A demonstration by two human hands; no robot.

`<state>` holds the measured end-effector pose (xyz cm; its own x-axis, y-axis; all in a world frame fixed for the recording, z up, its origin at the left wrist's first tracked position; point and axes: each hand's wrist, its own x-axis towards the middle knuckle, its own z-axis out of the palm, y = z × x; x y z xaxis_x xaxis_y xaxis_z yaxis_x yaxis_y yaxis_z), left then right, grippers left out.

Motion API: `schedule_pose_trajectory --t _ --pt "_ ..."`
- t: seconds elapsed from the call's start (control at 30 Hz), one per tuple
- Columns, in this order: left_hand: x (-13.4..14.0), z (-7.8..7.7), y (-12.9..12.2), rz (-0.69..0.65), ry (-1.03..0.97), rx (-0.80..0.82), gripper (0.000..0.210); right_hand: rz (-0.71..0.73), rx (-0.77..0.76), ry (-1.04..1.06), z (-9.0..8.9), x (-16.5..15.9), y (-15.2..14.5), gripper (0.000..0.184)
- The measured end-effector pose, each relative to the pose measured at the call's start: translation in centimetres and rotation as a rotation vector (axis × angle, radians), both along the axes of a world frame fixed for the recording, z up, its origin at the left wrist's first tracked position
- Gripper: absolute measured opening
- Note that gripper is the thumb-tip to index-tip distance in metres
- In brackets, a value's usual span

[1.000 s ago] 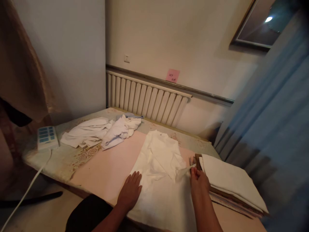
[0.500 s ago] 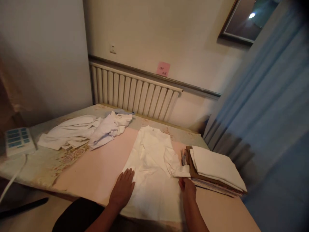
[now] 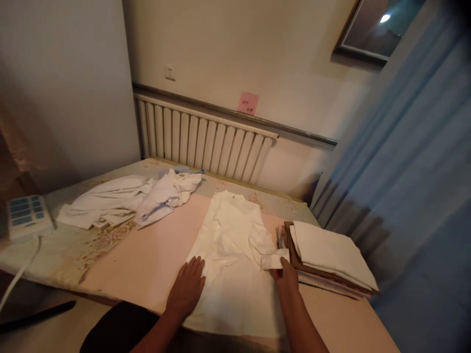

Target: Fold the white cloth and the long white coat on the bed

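A white long-sleeved shirt (image 3: 235, 225) lies spread on a pink sheet (image 3: 154, 250), its collar end toward the wall. One sleeve folds across the body, and its cuff sticks out past the right edge. My left hand (image 3: 187, 284) lies flat with fingers stretched out, on the shirt's left edge and the pink sheet. With my right hand (image 3: 287, 277) I pinch the cuff at the right, thumb on top. Right beside that hand sits a stack of folded clothes (image 3: 331, 255), a white piece uppermost over a brown one.
Crumpled white clothes (image 3: 110, 198) and a pale shirt (image 3: 165, 196) lie at the table's back left. A power strip (image 3: 29, 215) with a white cord stands at the left edge. A radiator (image 3: 206, 137) runs behind the table; a blue curtain (image 3: 405, 171) hangs at right.
My right hand has moved up slightly from below the cuff and now has its thumb over it. The left hand stays in place on the shirt.
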<state>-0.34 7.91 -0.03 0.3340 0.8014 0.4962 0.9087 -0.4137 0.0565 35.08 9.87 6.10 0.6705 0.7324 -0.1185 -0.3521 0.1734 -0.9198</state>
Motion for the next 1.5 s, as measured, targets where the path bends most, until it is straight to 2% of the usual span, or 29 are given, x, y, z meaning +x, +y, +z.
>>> schedule_pose_trajectory --t 0.17,0.27,0.37,0.57,0.73,0.83,0.93,1.0,1.07,1.13,1.23,1.37,1.43,1.5 --pt "0.1 0.2 0.0 0.007 0.001 -0.025 0.046 -0.093 0.073 0.056 2.5 -1.1 -1.3 0.036" --pt "0.1 0.2 0.0 0.003 -0.01 -0.023 0.046 -0.186 0.118 0.065 3.4 -2.1 -2.4 0.035" --pt "0.1 0.1 -0.1 0.001 -0.013 -0.02 0.045 -0.259 0.054 0.084 3.1 -2.9 -3.3 0.03" --pt "0.0 0.0 0.0 -0.004 0.006 0.011 0.046 -0.268 -0.049 0.058 1.7 -3.1 -3.9 0.026" --pt "0.0 -0.2 0.1 -0.01 -0.018 0.051 0.045 -0.255 -0.097 -0.053 2.7 -2.5 -2.9 0.028" --pt "-0.1 -0.4 0.1 -0.003 -0.017 0.051 0.045 -0.177 -0.054 -0.148 5.0 -2.8 -1.3 0.04" --pt "-0.1 -0.5 0.2 -0.005 0.002 0.037 0.046 -0.004 0.012 -0.307 8.4 -4.6 -0.1 0.042" --pt "-0.1 -0.3 0.1 -0.008 -0.003 0.026 0.046 0.135 0.063 -0.468 10.6 -6.8 -0.3 0.036" --pt "-0.1 -0.1 0.1 -0.009 -0.017 0.011 0.046 0.321 0.146 -0.742 11.8 -9.6 -1.3 0.034" --pt "-0.1 0.0 -0.1 -0.015 -0.037 -0.009 0.045 0.501 0.239 -0.963 11.4 -12.6 -2.9 0.033" --pt "-0.4 -0.2 -0.3 -0.014 -0.102 -0.047 0.046 0.689 0.34 -1.339 8.2 -16.2 -5.4 0.033" --pt "-1.1 -0.9 -0.3 -0.042 -0.156 -0.055 0.066 0.723 0.297 -1.615 3.5 -18.3 -7.2 0.034" --pt "-1.4 -1.1 -0.2 -0.078 -0.125 -0.047 0.069 0.709 0.264 -1.66 2.2 -18.4 -7.5 0.036" --pt "-1.5 -1.3 -0.1 -0.097 -0.094 -0.034 0.068 0.699 0.24 -1.661 1.7 -18.3 -7.5 0.036"
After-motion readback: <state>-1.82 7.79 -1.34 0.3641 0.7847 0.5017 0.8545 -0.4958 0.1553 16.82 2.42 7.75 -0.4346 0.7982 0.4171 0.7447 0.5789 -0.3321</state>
